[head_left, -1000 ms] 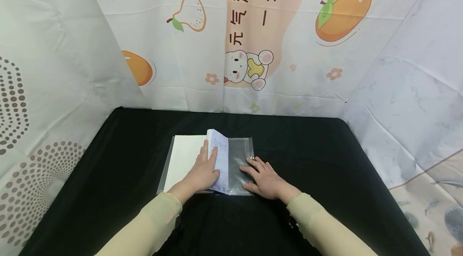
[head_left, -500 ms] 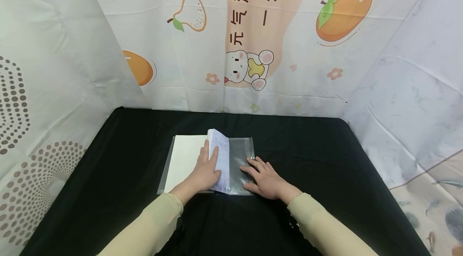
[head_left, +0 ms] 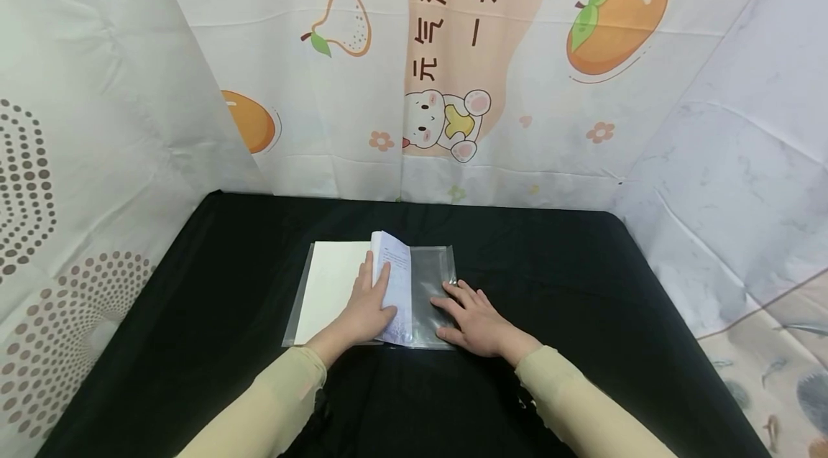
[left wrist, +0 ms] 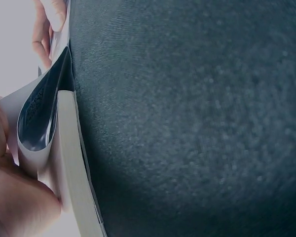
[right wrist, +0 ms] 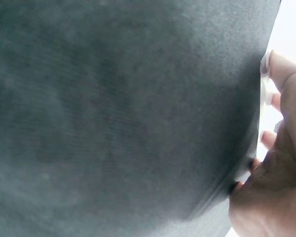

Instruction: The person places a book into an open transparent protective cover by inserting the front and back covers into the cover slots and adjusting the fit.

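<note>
A book [head_left: 328, 282] lies near the middle of the black table, a cream page facing up on its left side. My left hand [head_left: 364, 309] presses on it with fingers stretched forward, over a pale bluish printed cover flap [head_left: 399, 292]. In the left wrist view that cover [left wrist: 32, 158] bends into a loop above the page block [left wrist: 71, 163]. To the right lies a clear plastic book cover [head_left: 427, 300], whose edge also shows at the book's left. My right hand [head_left: 477, 325] rests on its right part with fingers spread. Under the left palm the contact is hidden.
Black cloth [head_left: 550, 278] covers the table on all sides of the book. A white printed curtain [head_left: 517, 156] hangs along the back edge, with further pale curtains at left [head_left: 129, 156] and right [head_left: 724, 156].
Both hands hold nearly the same place. The whole head view has shifted very slightly; the book, flap and plastic cover look unchanged.
</note>
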Tool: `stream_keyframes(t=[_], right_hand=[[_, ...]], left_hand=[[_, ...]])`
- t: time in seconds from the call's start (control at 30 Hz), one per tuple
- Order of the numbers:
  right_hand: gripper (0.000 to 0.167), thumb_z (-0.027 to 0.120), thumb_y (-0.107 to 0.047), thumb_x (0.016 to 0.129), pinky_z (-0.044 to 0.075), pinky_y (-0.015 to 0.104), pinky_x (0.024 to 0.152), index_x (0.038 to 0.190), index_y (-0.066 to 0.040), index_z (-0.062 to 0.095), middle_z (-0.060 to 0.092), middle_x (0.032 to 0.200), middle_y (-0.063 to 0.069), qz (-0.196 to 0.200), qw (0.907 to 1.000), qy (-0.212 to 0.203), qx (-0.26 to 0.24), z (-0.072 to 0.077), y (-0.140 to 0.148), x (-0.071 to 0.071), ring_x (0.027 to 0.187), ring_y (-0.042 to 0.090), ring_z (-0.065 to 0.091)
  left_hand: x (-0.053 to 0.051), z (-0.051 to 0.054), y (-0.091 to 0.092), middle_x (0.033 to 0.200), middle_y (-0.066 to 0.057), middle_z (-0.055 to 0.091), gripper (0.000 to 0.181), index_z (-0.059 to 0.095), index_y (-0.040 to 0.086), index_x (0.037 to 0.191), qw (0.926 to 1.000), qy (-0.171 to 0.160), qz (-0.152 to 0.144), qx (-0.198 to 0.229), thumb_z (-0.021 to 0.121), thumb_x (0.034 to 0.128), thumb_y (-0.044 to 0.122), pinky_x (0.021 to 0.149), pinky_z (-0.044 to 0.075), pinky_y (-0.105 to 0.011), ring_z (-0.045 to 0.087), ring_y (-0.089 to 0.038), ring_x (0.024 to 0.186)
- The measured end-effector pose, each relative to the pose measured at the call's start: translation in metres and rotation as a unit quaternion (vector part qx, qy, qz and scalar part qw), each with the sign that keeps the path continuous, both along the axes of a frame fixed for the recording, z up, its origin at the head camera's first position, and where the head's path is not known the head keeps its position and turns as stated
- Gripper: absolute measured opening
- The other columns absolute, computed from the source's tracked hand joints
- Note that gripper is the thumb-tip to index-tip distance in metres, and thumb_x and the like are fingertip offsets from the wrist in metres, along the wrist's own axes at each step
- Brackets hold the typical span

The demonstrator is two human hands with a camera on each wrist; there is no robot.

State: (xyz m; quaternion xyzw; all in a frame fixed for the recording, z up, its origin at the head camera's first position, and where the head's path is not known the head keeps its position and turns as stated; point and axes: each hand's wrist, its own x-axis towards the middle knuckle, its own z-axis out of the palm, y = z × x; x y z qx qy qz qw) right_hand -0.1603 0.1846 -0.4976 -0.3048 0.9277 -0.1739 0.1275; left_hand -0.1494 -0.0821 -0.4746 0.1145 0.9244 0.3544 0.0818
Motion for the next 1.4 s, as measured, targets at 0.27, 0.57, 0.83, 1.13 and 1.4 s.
stream_keyframes(t=[0.27, 0.57, 0.83, 1.13, 1.4], right_hand=[[0.06, 0.054, -0.049, 0.104, 0.017, 0.069, 0.118, 0.157, -0.023, 0.041, 0.02, 0.169, 0.013, 0.006, 0.9999, 0.008, -0.006, 0.002, 0.0, 0.002, 0.155, 0.043, 0.011], [0.057, 0.059, -0.041, 0.103, 0.019, 0.073, 0.115, 0.152, -0.015, 0.047, 0.027, 0.164, 0.021, 0.006, 0.9992, 0.023, -0.033, 0.015, -0.004, 0.01, 0.151, 0.05, 0.018], [0.056, 0.06, -0.039, 0.103, 0.019, 0.072, 0.116, 0.153, -0.016, 0.047, 0.027, 0.165, 0.02, 0.0, 0.9997, 0.016, -0.016, 0.02, -0.006, 0.011, 0.153, 0.048, 0.017], [0.056, 0.058, -0.04, 0.104, 0.019, 0.071, 0.117, 0.153, -0.017, 0.047, 0.026, 0.166, 0.018, -0.007, 0.9999, 0.013, -0.001, 0.019, -0.008, 0.01, 0.154, 0.046, 0.016], [0.055, 0.058, -0.041, 0.104, 0.019, 0.07, 0.118, 0.153, -0.017, 0.047, 0.025, 0.166, 0.017, -0.008, 0.9999, 0.011, 0.003, 0.019, -0.008, 0.01, 0.154, 0.045, 0.016]], left_hand=[[-0.003, -0.001, -0.002, 0.168, -0.021, -0.019, 0.08, 0.019, -0.002, 0.161, 0.9999, -0.009, -0.005, -0.011, 0.062, 0.0962, 0.017, 0.122, 0.017, -0.063, -0.003, -0.048, 0.155], [-0.002, -0.001, -0.004, 0.168, -0.024, -0.015, 0.079, 0.022, -0.002, 0.161, 0.9998, -0.004, -0.01, -0.014, 0.063, 0.0955, 0.017, 0.121, 0.02, -0.063, 0.009, -0.055, 0.151], [-0.003, 0.001, -0.003, 0.169, -0.018, -0.018, 0.079, 0.02, 0.005, 0.163, 0.9998, -0.019, -0.003, 0.007, 0.061, 0.0977, 0.022, 0.122, 0.012, -0.065, 0.004, -0.058, 0.151], [-0.012, 0.014, -0.018, 0.171, -0.014, -0.007, 0.065, 0.031, 0.01, 0.161, 0.9979, -0.045, -0.017, 0.044, 0.049, 0.0999, 0.023, 0.118, 0.03, -0.058, 0.021, -0.044, 0.153], [-0.031, 0.022, -0.05, 0.172, -0.005, 0.001, 0.068, 0.018, 0.025, 0.165, 0.9925, -0.034, -0.115, -0.024, 0.049, 0.1062, 0.036, 0.118, 0.033, -0.055, 0.029, -0.033, 0.151]])
